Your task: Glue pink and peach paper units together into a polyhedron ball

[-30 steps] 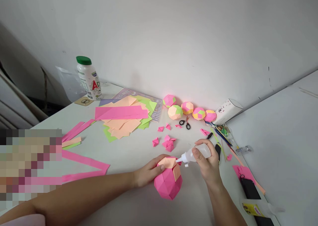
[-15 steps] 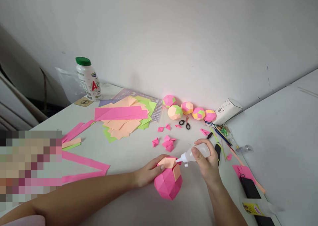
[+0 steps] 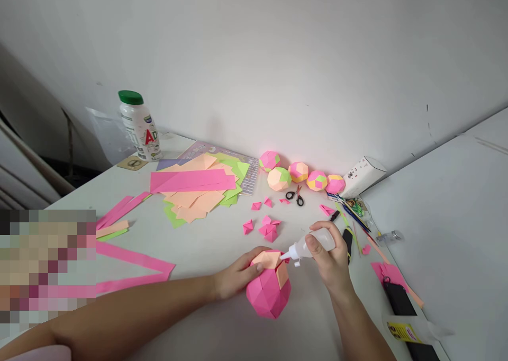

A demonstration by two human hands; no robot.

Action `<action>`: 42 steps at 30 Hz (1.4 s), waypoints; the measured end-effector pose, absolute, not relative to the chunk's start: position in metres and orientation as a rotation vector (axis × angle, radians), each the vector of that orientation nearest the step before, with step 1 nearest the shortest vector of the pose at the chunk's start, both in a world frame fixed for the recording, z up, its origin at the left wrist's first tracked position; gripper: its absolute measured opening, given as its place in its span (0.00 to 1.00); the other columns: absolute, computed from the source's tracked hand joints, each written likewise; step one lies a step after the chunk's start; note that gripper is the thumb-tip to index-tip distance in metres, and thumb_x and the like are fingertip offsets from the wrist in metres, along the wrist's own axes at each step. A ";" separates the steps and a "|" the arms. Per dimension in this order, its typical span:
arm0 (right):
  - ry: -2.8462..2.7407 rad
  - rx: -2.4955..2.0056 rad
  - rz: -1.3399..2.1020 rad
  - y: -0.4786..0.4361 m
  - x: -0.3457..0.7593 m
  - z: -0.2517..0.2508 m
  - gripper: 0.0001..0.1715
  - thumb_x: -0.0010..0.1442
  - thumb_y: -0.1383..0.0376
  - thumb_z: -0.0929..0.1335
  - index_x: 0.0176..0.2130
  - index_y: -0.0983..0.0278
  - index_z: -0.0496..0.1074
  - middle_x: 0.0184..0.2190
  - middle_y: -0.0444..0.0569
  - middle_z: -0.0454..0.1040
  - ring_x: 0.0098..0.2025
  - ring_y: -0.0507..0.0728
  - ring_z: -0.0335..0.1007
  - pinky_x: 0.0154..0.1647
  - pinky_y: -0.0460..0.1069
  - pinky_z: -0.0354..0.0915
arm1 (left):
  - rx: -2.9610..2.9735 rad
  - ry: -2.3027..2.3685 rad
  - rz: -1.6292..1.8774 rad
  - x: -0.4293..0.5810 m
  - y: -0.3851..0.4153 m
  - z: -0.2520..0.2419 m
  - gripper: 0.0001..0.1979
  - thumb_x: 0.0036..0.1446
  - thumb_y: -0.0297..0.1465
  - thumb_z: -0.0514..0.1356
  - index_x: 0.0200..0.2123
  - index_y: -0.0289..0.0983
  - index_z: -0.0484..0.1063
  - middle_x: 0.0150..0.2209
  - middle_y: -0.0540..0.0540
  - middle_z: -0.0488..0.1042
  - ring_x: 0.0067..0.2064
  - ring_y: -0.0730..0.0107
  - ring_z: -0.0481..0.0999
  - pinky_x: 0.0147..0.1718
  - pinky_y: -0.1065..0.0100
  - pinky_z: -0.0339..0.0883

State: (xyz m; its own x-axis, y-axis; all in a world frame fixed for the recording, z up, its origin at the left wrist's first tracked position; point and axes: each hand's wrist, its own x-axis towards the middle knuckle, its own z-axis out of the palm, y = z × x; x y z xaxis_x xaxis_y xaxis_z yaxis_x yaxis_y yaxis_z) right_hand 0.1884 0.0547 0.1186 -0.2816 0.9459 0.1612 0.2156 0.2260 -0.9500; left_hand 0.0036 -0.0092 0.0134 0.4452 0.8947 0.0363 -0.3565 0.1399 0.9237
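Observation:
A faceted paper ball (image 3: pixel 270 293), mostly pink with peach facets near its top, is held by my left hand (image 3: pixel 240 274), whose fingers and thumb grip its upper left side. My right hand (image 3: pixel 329 252) is closed around a clear squeeze bottle (image 3: pixel 313 244) with a white nozzle. The bottle is tilted to the left, and its tip meets the ball at a gap between the peach facets. Just behind the ball lies a cluster of folded pink pieces (image 3: pixel 270 229), with a few single folded ones (image 3: pixel 248 227) around it.
Several finished paper balls (image 3: pixel 279 179) line the wall, near black-handled scissors (image 3: pixel 300 199). A stack of coloured paper strips (image 3: pixel 194 181) lies left of centre, a white bottle with green cap (image 3: pixel 141 131) behind it. Long pink strips (image 3: pixel 138 255) lie left; a black case (image 3: pixel 399 297) lies right.

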 end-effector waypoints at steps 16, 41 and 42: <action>-1.608 -1.135 1.126 0.049 0.182 0.124 0.19 0.50 0.52 0.71 0.34 0.61 0.64 0.17 0.38 0.61 0.18 0.49 0.55 0.19 0.44 0.52 | 1.061 0.596 1.003 0.005 -0.009 0.010 0.25 0.59 0.47 0.51 0.55 0.38 0.61 0.48 0.40 0.71 0.47 0.56 0.71 0.44 0.57 0.64; -1.628 -1.139 1.123 0.054 0.188 0.121 0.19 0.50 0.53 0.72 0.34 0.61 0.65 0.16 0.38 0.62 0.17 0.50 0.56 0.17 0.44 0.54 | 1.060 0.615 0.989 0.003 -0.010 0.013 0.26 0.59 0.48 0.51 0.55 0.39 0.61 0.48 0.40 0.71 0.47 0.56 0.71 0.45 0.57 0.64; -1.624 -1.146 1.120 0.054 0.187 0.121 0.19 0.49 0.53 0.72 0.34 0.61 0.65 0.16 0.37 0.61 0.17 0.50 0.56 0.17 0.44 0.53 | 1.063 0.618 0.993 0.003 -0.009 0.014 0.26 0.58 0.48 0.51 0.55 0.39 0.62 0.48 0.40 0.71 0.47 0.56 0.71 0.45 0.57 0.64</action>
State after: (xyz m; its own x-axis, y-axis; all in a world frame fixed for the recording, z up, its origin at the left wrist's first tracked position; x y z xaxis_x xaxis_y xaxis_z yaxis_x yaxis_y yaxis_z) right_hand 0.1869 0.0543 0.1208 -0.2353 0.9630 0.1317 0.2185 0.1844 -0.9583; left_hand 0.0035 -0.0095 0.0137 0.4473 0.8937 0.0354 -0.3624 0.1449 0.9207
